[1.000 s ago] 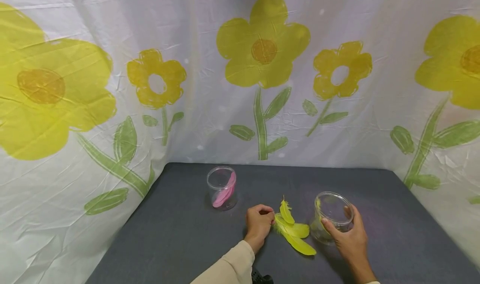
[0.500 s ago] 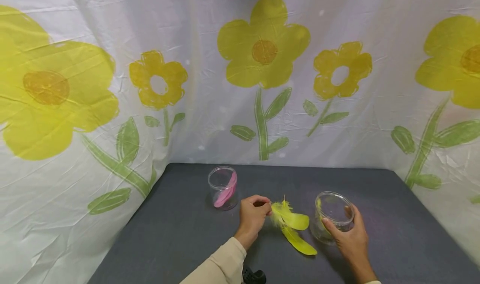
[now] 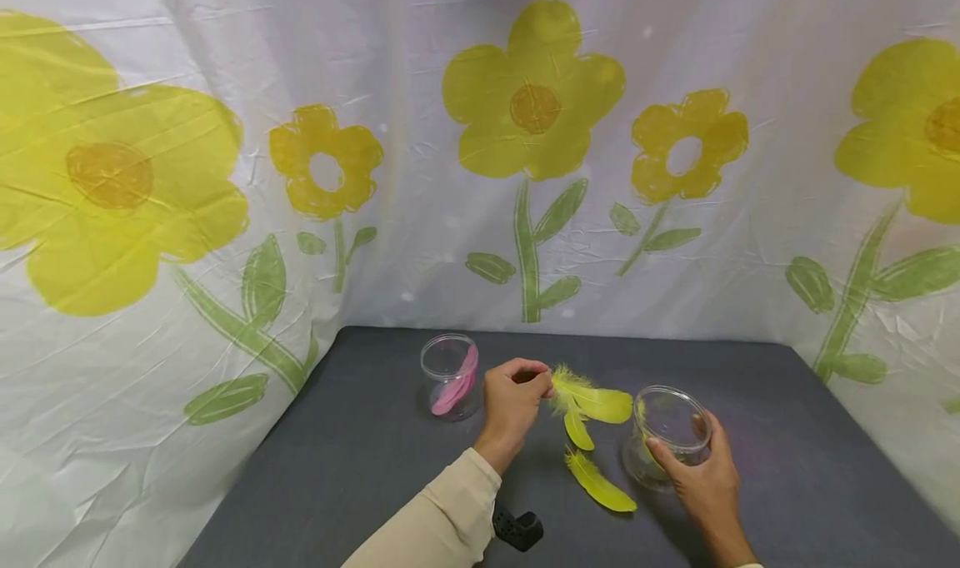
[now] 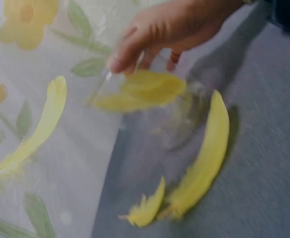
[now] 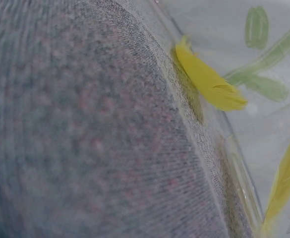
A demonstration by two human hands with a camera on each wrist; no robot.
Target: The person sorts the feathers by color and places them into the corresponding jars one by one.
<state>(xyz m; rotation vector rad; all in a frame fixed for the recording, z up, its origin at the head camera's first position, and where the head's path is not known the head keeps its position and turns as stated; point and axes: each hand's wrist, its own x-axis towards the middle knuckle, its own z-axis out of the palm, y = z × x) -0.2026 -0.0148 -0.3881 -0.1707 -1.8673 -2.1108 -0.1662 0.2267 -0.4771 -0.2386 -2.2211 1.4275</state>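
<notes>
My left hand [image 3: 513, 406] pinches a yellow feather [image 3: 603, 405] by its quill above the table, between the two jars. In the left wrist view this feather [image 4: 48, 124] stands out against the curtain. Below it lie a small yellow feather [image 3: 577, 429] and a longer curved feather [image 3: 600, 483]. At the right, my right hand [image 3: 705, 472] grips a clear round jar [image 3: 660, 422] around its side. Yellow feathers [image 4: 145, 91] show inside that jar in the left wrist view. Two yellow feathers, one mid-view [image 5: 209, 82], appear in the right wrist view.
A second clear jar [image 3: 448, 376] holding a pink feather [image 3: 456, 385] stands on the dark table [image 3: 360, 468] at the left. A white curtain [image 3: 420, 251] with printed yellow flowers hangs behind and beside it. A black strap-like piece [image 3: 517, 528] sits by the left sleeve.
My left hand has lifted a yellow feather off the pile and moved it away toward the back. The right hand and its jar have hardly moved.
</notes>
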